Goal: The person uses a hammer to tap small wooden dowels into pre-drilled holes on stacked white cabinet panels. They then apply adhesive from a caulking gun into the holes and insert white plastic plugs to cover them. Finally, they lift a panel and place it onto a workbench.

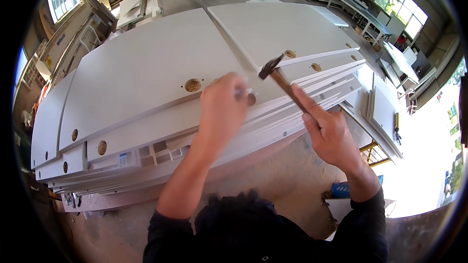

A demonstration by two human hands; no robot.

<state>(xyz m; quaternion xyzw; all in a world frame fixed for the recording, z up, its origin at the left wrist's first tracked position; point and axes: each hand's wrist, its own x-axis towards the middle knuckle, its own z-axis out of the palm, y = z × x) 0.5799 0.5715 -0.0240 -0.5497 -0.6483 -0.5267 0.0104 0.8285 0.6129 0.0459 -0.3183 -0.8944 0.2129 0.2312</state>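
Observation:
My right hand (327,131) is wrapped round the wooden handle of a hammer (289,89). Its dark metal head is raised above the stacked boards, pointing up and left. My left hand (223,103) is closed, blurred by motion, over the edge of a white board (195,139). A small greyish piece shows at its fingers, too smeared to name. Close beside those fingers is a round hole (251,99) in the board. On the large white panel (141,58) to the left, another round hole (193,85) shows raw brown chipboard inside.
A second white panel (292,24) lies to the right across a narrow gap. Several boards are stacked beneath, their edges stepped. Pliers with yellow-and-black handles (397,127) lie on a board at the right. A long machine bench (341,0) stands at the far right. A blue package (341,190) sits on the floor.

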